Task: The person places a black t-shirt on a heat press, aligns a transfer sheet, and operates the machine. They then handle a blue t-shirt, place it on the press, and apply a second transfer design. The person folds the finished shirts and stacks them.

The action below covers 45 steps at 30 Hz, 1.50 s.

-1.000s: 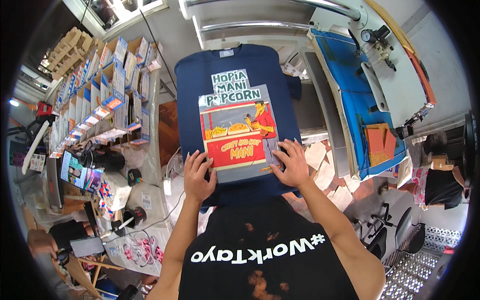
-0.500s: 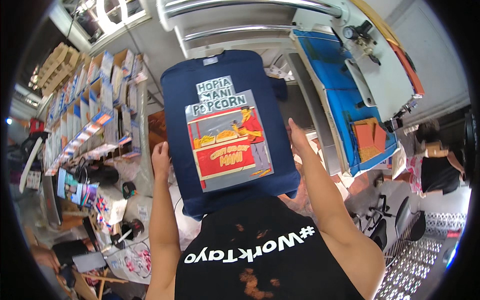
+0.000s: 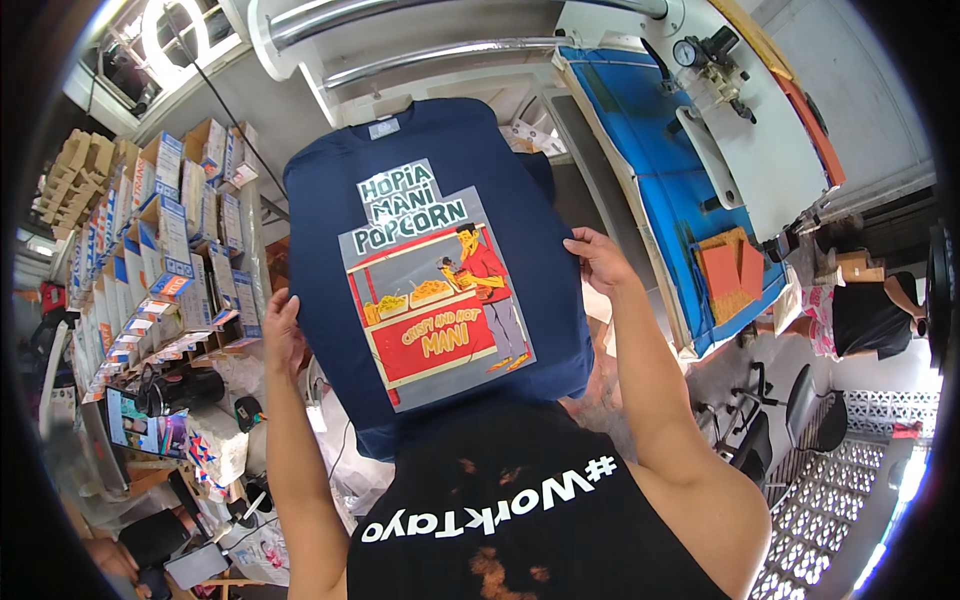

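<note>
A navy T-shirt (image 3: 520, 290) is spread front up before me, its collar away from me. It carries a large print (image 3: 420, 345) of pale lettering above a red food cart and a vendor. My right hand (image 3: 604, 264) pinches the shirt's right side, thumb and forefinger together at its edge. At the left side my left hand (image 3: 284, 335) has its fingers curled against the shirt's edge, apparently gripping it. What supports the shirt from below is hidden.
To the right stands a machine with a blue-covered bed (image 3: 665, 190), a pressure gauge (image 3: 686, 52) and orange-brown pads (image 3: 732, 277). Metal bars (image 3: 450, 62) cross beyond the shirt. Boxes of packed items (image 3: 165, 235) fill the left shelf, and a screen (image 3: 140, 425) glows below it. Office chairs (image 3: 785, 410) and another person (image 3: 870, 315) are at the right.
The T-shirt has shifted left and tilted slightly in view. My right hand has gone from stretched fingers beside the shirt to pinching its edge. The left hand has moved left with the shirt.
</note>
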Each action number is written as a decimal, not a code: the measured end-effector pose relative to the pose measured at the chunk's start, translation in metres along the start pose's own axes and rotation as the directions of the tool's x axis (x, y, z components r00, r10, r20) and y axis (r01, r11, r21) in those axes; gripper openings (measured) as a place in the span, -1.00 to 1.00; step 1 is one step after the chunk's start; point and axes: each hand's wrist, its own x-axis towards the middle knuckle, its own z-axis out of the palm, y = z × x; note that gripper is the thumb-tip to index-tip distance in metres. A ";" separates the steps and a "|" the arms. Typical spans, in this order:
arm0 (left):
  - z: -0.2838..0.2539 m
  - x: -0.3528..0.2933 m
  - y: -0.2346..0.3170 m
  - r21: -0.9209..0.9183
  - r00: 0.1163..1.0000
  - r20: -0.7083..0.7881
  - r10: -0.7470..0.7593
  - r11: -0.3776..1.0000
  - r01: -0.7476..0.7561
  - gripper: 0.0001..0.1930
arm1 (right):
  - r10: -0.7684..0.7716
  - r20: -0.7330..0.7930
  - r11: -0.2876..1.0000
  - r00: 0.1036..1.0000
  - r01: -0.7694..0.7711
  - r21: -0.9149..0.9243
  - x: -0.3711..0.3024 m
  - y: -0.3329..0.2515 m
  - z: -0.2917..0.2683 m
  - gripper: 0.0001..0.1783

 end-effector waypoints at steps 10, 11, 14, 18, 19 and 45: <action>-0.029 -0.053 0.034 0.356 1.000 0.020 0.021 0.934 -0.027 -0.54 | -0.139 -0.167 0.986 0.976 0.120 -0.118 -0.045 0.002 -0.006 -0.26; -0.026 -0.056 0.036 0.367 0.998 0.026 0.060 0.928 -0.065 -0.59 | -0.144 -0.207 0.985 0.968 0.121 -0.123 -0.043 0.003 -0.007 -0.33; -0.014 -0.058 0.035 0.161 0.999 -0.027 0.045 0.986 -0.041 -0.65 | -0.140 -0.267 0.988 0.953 0.150 0.019 -0.036 0.009 -0.007 -0.51; -0.007 -0.063 0.027 0.059 0.999 -0.035 -0.023 0.998 0.025 -0.56 | -0.157 -0.242 0.987 0.957 0.161 -0.003 -0.039 0.015 -0.010 -0.63; -0.009 -0.063 0.025 0.081 0.999 -0.018 -0.041 0.996 0.042 -0.54 | -0.148 -0.262 0.989 0.954 0.149 -0.016 -0.041 0.016 -0.010 -0.65; 0.115 -0.127 -0.020 0.833 0.757 0.522 0.393 -0.044 -0.551 -0.57 | -0.616 0.474 -0.122 0.629 0.518 -0.846 -0.098 0.052 0.121 -0.42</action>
